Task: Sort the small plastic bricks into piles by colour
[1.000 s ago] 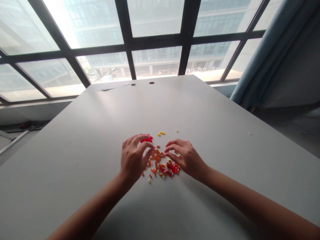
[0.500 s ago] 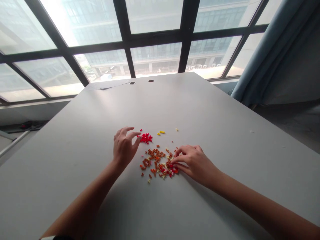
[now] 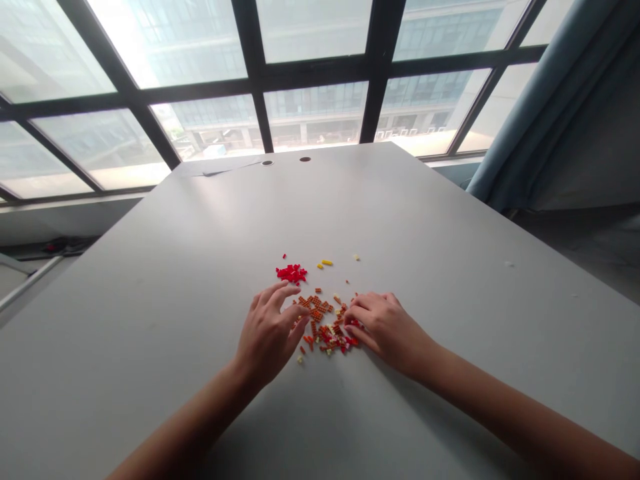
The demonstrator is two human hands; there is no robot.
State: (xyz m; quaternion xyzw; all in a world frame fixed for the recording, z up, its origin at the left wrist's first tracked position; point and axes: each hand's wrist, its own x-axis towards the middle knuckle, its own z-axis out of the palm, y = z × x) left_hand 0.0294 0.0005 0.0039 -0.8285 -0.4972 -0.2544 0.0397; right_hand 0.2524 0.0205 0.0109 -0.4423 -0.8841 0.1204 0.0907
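A mixed pile of small toy bricks (image 3: 316, 312), mostly brown with orange, red, pink and cream ones, lies on the white table (image 3: 280, 213). Over the left part of this pile is my left hand (image 3: 270, 328), its fingers apart and nothing seen in them; it hides some bricks. My right hand (image 3: 384, 328) rests at the pile's right edge with fingers curled and thumb drawn in. A bit of red brick (image 3: 355, 323) shows between its thumb and forefinger. Beyond the left hand sits a separate heap of red bricks (image 3: 291, 273).
Two yellow bricks (image 3: 327, 263) lie behind the mixed pile, with a cream brick (image 3: 357, 257) to their right. Cable holes (image 3: 305, 159) pierce the table's far end, before large windows (image 3: 315, 117). A blue curtain (image 3: 520, 127) hangs at the right.
My left hand has moved from beside the red heap towards me and rightwards, over the mixed pile. My right hand has stayed at the pile, its fingers curled in more.
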